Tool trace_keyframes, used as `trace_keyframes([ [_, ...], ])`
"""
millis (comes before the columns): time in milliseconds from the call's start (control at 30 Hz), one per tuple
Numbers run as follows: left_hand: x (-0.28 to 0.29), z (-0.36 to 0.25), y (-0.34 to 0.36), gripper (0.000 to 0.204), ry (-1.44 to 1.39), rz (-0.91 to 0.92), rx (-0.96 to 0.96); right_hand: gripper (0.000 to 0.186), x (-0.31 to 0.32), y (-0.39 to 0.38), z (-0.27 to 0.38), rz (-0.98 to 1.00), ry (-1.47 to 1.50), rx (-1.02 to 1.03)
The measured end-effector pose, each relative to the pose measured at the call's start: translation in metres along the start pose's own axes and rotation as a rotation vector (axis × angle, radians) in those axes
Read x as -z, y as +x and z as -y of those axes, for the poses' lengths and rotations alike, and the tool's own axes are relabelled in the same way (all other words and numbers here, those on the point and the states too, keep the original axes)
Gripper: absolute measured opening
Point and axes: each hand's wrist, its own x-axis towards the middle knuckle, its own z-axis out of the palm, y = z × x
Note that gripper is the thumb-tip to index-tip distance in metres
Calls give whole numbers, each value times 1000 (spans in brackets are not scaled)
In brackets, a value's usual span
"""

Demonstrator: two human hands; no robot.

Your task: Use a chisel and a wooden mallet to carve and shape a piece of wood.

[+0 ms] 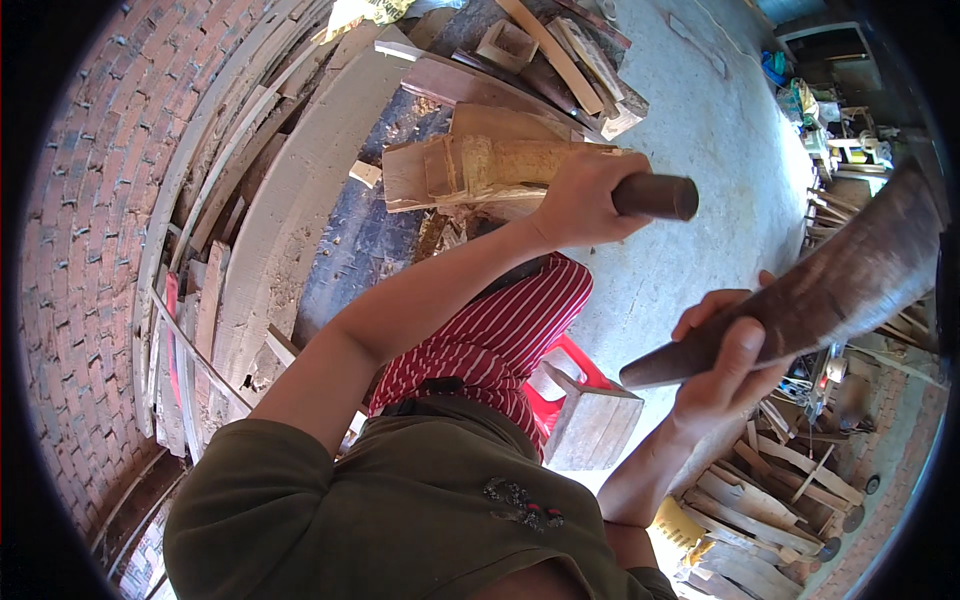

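My left hand (595, 200) is closed around a dark brown, round handle (660, 196), whose blunt end sticks out toward the right. What lies at the handle's other end is hidden by the hand. Just left of that hand, a yellowish rough-cut wood block (490, 165) rests on other wood pieces. On the right, my right hand (735, 370) grips a long, curved, dark brown piece (820, 280) with a smooth, streaked face. It narrows to a blunt tip near the hand and widens toward the upper right; whether it is wood or horn I cannot tell.
A brick wall (100, 220) curves along the left, with long boards (290, 180) stacked beside it. Planks and offcuts (540, 60) lie ahead. A red plastic stool (575, 360) and a wooden block (595, 430) stand by my legs. More scrap wood (760, 510) lies at right.
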Motion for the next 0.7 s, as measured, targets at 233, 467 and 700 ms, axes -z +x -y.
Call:
trace_keyframes([
  [233, -8, 4, -10, 30, 43, 9, -88, 38, 0, -6, -8, 111, -119, -216],
  [467, -4, 9, -6, 27, 48, 14, -49, 44, 3, -7, -11, 174, -229, -409],
  [700, 26, 23, 47, 28, -171, -143, 285, 40, 6, -18, -20, 108, -104, -370],
])
